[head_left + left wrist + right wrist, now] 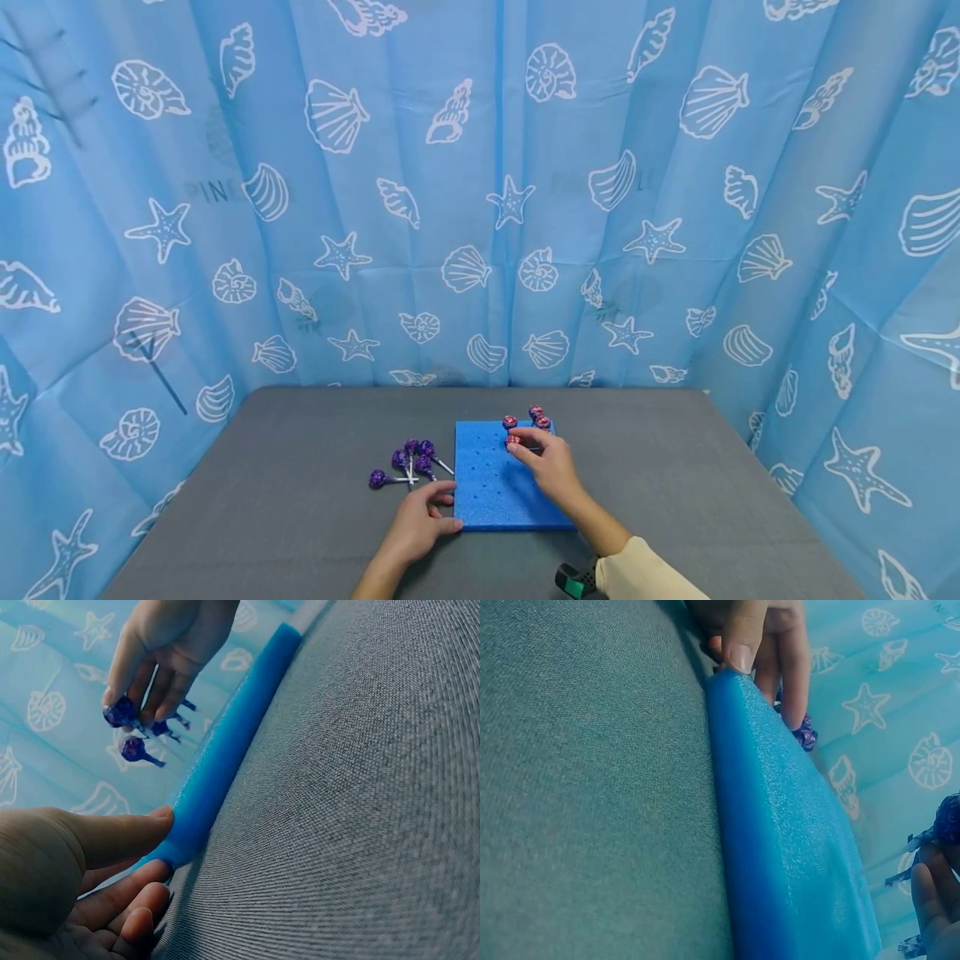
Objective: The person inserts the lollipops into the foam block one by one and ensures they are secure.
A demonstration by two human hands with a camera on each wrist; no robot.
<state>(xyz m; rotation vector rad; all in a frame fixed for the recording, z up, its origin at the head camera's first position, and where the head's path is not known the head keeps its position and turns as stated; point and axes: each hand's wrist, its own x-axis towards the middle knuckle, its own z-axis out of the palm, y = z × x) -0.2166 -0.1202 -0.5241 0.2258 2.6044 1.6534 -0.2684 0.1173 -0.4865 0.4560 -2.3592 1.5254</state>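
Observation:
A blue foam board (517,500) with small holes lies on the table. My left hand (416,525) holds its near left corner, thumb on the front edge and fingers along the left side. Over the board's far part, my right hand (555,471) pinches a red-wrapped lollipop (513,441) by its head between thumb and fingers. Other red-wrapped lollipops (510,422) stand close by at the far right of the board. In the left wrist view the pinched lollipop's head (120,712) looks dark blue; the foam board (225,742) shows edge-on.
Several purple-wrapped lollipops (400,458) with white sticks lie in a loose pile left of the board. The grey table (300,517) ends at a blue shell-patterned curtain (427,250). A dark strap with a green part (574,587) sits by the right sleeve.

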